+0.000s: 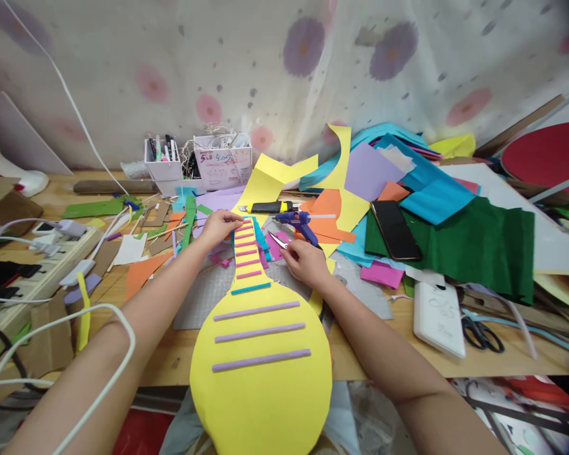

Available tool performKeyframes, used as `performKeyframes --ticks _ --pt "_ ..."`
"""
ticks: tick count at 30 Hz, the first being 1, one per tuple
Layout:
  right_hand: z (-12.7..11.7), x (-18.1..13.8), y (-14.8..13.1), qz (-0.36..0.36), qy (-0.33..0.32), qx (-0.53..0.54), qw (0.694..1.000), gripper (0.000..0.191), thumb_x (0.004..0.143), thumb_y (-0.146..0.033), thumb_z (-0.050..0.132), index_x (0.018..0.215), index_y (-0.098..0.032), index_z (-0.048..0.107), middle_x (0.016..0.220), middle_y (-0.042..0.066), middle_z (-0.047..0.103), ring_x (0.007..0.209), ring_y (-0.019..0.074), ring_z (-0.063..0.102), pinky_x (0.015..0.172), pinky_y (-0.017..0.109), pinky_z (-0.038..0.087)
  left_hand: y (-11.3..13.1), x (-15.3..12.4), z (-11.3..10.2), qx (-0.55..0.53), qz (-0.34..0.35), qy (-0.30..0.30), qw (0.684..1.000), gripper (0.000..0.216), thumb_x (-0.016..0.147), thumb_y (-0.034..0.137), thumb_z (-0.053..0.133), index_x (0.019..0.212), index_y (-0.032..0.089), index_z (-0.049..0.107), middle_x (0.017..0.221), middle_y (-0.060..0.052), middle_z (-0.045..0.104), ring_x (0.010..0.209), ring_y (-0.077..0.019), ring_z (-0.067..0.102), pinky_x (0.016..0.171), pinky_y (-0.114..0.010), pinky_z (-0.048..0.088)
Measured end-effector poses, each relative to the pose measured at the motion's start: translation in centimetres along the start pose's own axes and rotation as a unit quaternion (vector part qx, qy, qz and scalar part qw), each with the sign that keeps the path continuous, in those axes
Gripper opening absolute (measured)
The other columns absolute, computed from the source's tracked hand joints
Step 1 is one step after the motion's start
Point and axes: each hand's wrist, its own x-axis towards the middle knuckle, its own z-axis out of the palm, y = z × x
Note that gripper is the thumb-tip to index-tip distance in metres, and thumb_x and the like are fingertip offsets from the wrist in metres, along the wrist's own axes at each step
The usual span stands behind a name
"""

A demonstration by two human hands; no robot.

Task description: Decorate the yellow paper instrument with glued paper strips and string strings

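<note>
A yellow foam shape (262, 385) with a round body and a narrow neck lies in front of me, hanging over the table's front edge. Purple strips cross its body and pink strips (247, 253) cross its neck. My left hand (220, 226) pinches the top left of the neck, fingers closed on it. My right hand (303, 260) is closed on small silver scissors (277, 240), whose blades point left toward the neck. A blue glue gun (298, 222) lies just behind that hand.
A black phone (395, 230) rests on green felt (478, 248) at the right, amid heaps of coloured paper. A yellow utility knife (268, 206), pen holders (164, 161), black scissors (481, 333), a white box (439, 317) and a power strip (38, 265) with cables also crowd the table.
</note>
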Motion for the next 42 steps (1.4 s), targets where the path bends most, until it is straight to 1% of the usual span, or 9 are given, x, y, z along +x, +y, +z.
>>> performKeyframes --ticks 7,14,16,19,24,31,34,38,42 --pt "-0.1 -0.1 -0.1 0.002 -0.003 0.003 1.0 0.028 0.088 -0.037 0.042 0.069 -0.02 0.054 0.075 0.003 0.063 0.072 0.0157 0.056 0.058 0.025 0.033 -0.3 0.4 -0.4 0.061 0.038 -0.032 0.997 0.01 0.055 0.023 0.074 0.064 0.019 0.073 0.067 -0.004 0.067 0.062 -0.0158 0.056 0.058 -0.025 0.039" --pt "-0.4 0.0 -0.5 0.019 -0.03 -0.004 0.999 0.027 0.089 -0.036 0.043 0.072 -0.02 0.056 0.079 0.004 0.065 0.074 0.0169 0.058 0.058 0.026 0.034 0.3 0.0 -0.5 0.012 -0.052 -0.046 0.998 0.015 0.053 0.023 0.076 0.065 0.017 0.07 0.052 0.0 0.058 0.045 -0.0109 0.045 0.047 -0.023 0.033" --pt "-0.4 0.0 -0.4 0.033 -0.042 -0.01 0.999 0.028 0.09 -0.037 0.041 0.076 -0.02 0.058 0.083 0.005 0.066 0.078 0.018 0.058 0.06 0.026 0.035 0.9 -0.3 -0.7 -0.013 -0.06 -0.032 0.998 0.016 0.054 0.024 0.076 0.066 0.016 0.069 0.054 0.0 0.059 0.047 -0.0109 0.046 0.049 -0.024 0.034" --pt "-0.3 0.1 -0.5 0.042 -0.055 0.006 0.998 0.025 0.091 -0.034 0.04 0.093 -0.02 0.061 0.094 0.006 0.066 0.085 0.0193 0.059 0.065 0.027 0.039 1.6 -0.6 -1.5 -0.029 -0.028 0.024 0.999 0.015 0.056 0.023 0.076 0.063 0.015 0.066 0.062 -0.002 0.063 0.057 -0.0118 0.051 0.058 -0.024 0.038" --pt "-0.2 2.1 -1.9 -0.025 -0.096 0.049 0.994 0.038 0.085 -0.033 0.051 0.122 -0.021 0.052 0.107 0.007 0.065 0.091 0.0205 0.06 0.072 0.029 0.042 1.5 -1.5 -3.4 -0.015 -0.013 0.083 0.996 0.019 0.06 0.026 0.074 0.069 0.014 0.061 0.062 0.0 0.058 0.057 -0.0101 0.048 0.056 -0.022 0.035" --pt "0.0 4.9 -3.9 -0.02 -0.141 -0.018 0.99 0.023 0.085 -0.026 0.045 0.091 -0.022 0.067 0.09 0.007 0.069 0.081 0.0222 0.062 0.066 0.029 0.042 1.0 -4.0 -4.8 -0.014 -0.028 0.084 0.996 0.033 0.055 0.034 0.077 0.074 0.015 0.057 0.061 0.001 0.053 0.055 -0.0099 0.046 0.053 -0.022 0.034" --pt "-0.8 4.8 -3.5 0.015 -0.145 -0.079 0.986 0.026 0.086 -0.026 0.043 0.093 -0.018 0.067 0.091 0.011 0.069 0.084 0.023 0.063 0.068 0.029 0.043 0.0 -5.3 -4.3 0.021 -0.036 0.08 0.996 0.034 0.058 0.037 0.074 0.077 0.016 0.056 0.062 0.001 0.054 0.056 -0.0113 0.048 0.054 -0.023 0.035" --pt "-2.1 4.4 -2.6 0.034 -0.198 -0.149 0.968 0.032 0.089 -0.032 0.042 0.098 -0.014 0.067 0.095 0.016 0.068 0.092 0.0252 0.063 0.073 0.031 0.044 -1.6 -6.7 -3.6 0.116 -0.031 0.094 0.988 0.032 0.066 0.034 0.066 0.089 0.018 0.05 0.064 0.003 0.053 0.06 -0.0133 0.051 0.056 -0.025 0.037" --pt "-2.8 4.0 -2.2 0.052 -0.2 -0.137 0.969 0.036 0.093 -0.034 0.035 0.098 -0.015 0.065 0.097 0.015 0.068 0.095 0.0256 0.063 0.075 0.032 0.044 -2.1 -6.9 -3.3 0.132 -0.016 0.143 0.981 0.03 0.068 0.026 0.063 0.09 0.019 0.044 0.067 0.003 0.052 0.061 -0.0142 0.054 0.06 -0.027 0.041"
